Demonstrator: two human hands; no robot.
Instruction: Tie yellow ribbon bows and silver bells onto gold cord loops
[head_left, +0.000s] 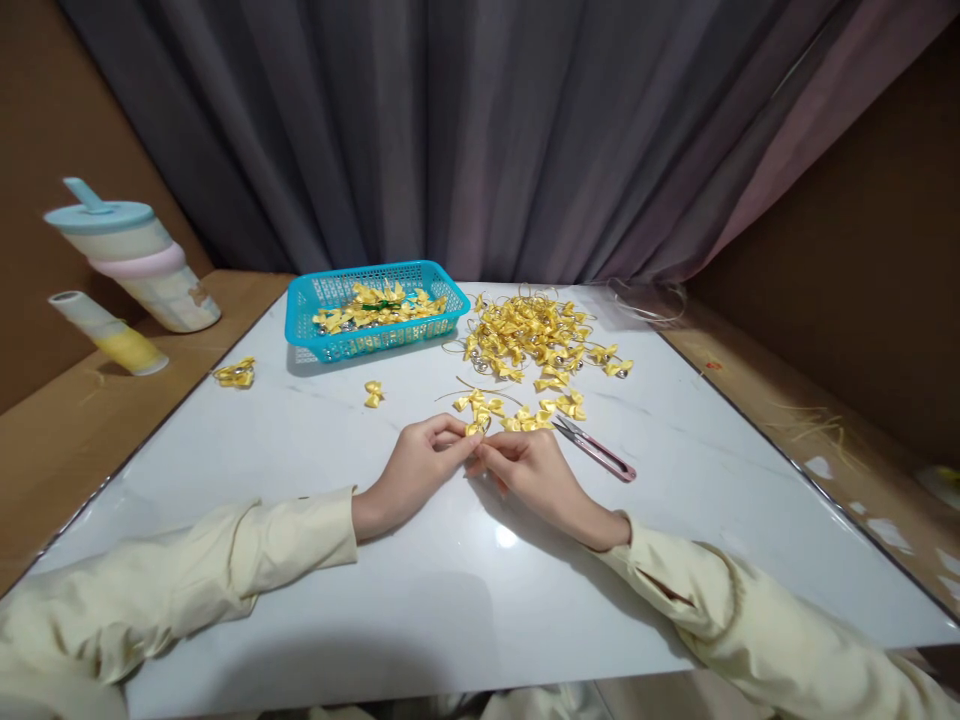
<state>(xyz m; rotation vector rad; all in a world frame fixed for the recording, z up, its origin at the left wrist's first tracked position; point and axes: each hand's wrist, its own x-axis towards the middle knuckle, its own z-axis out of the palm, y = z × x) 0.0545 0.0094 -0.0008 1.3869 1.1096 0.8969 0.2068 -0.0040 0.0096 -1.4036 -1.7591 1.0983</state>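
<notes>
Between the fingertips of my left hand (420, 462) is a yellow ribbon bow (475, 428) with a thin cord loop. My right hand (538, 474) pinches close beside it, fingertips meeting those of the left; what lies in that pinch is too small to tell. Just beyond the fingers, several loose yellow bows (529, 418) lie on the white table (450, 620). A pair of thread snips (600, 450) with pink handles rests right of my right hand, blades toward the bows.
Further back is a heap of yellow bows (529, 330) with silver bells and cords. A blue basket (375, 345) left of it holds more bows. Single bows (373, 393) lie at left. A lidded tumbler (150, 260) and a thread cone (112, 335) stand far left. Clear plastic (645, 302) lies back right.
</notes>
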